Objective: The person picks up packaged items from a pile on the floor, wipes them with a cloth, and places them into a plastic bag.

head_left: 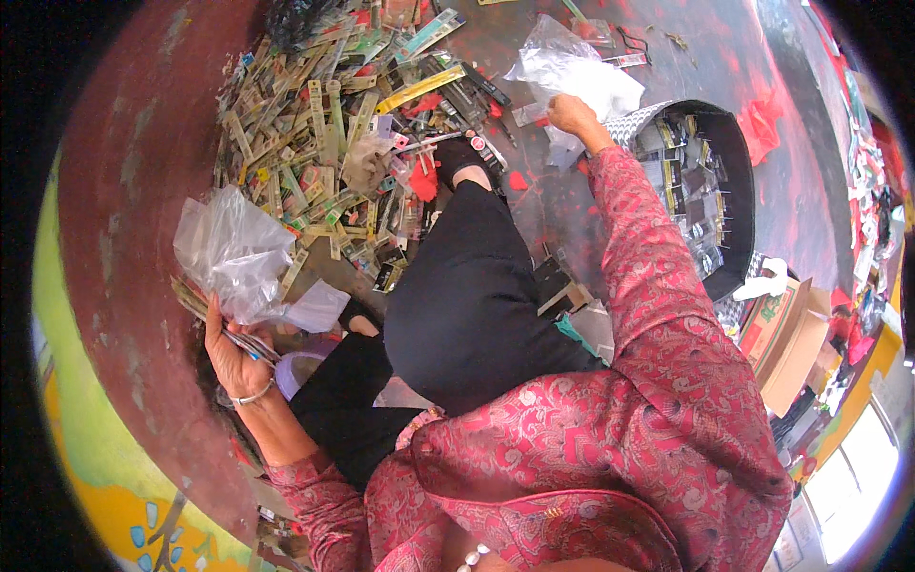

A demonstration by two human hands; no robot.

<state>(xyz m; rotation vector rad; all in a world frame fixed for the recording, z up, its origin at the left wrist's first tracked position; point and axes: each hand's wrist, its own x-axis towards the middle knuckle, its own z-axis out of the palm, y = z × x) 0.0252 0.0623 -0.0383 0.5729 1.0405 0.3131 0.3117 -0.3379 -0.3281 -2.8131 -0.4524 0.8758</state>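
Note:
My left hand (pixel 234 362) is closed round a bundle of thin flat strips (pixel 250 345) at the left. A crumpled clear plastic bag (pixel 236 250) lies against the bundle's far side, with a whitish flap (pixel 318 307) near its lower edge. My right hand (pixel 575 116) reaches far forward, fingers curled against a clear and white plastic bag (pixel 596 81) on the floor. Just right of that forearm stands a black round tub (pixel 739 181), holding many small packaged pieces (pixel 679 176). Ahead and left, a wide heap of slim packets and strips (pixel 324 143) covers the floor.
My black-trousered leg (pixel 467 296) lies between the hands, its foot beside the heap. An opened cardboard box (pixel 786 338) stands right of my arm. Red scraps (pixel 760 126) lie on the dark floor (pixel 686 48). A maroon wall (pixel 124 219) curves along the left.

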